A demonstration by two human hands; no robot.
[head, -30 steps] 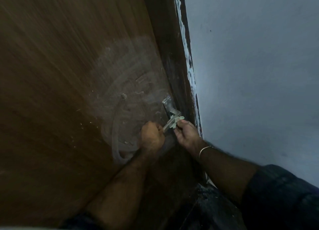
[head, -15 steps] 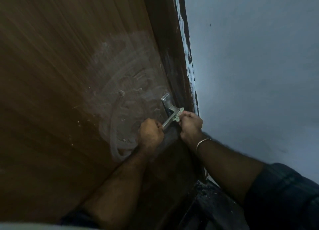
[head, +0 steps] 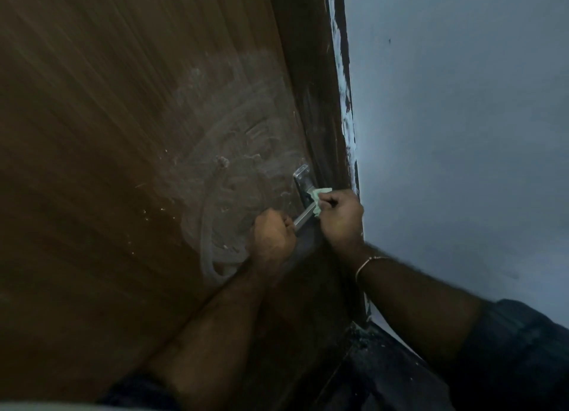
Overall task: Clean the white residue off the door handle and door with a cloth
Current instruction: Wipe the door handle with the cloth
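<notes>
Filling the left of the view: a brown wooden door (head: 92,164), smeared with swirls of white residue (head: 221,170) around its latch side. Standing beside it on the right: a pale grey wall (head: 462,133). Gripping the free end of the metal door handle (head: 303,215), fingers curled into a fist around it: the left hand (head: 272,238). Pinching a small pale green cloth (head: 318,199) in curled fingers, pressing it against the handle near its plate: the right hand (head: 340,218).
</notes>
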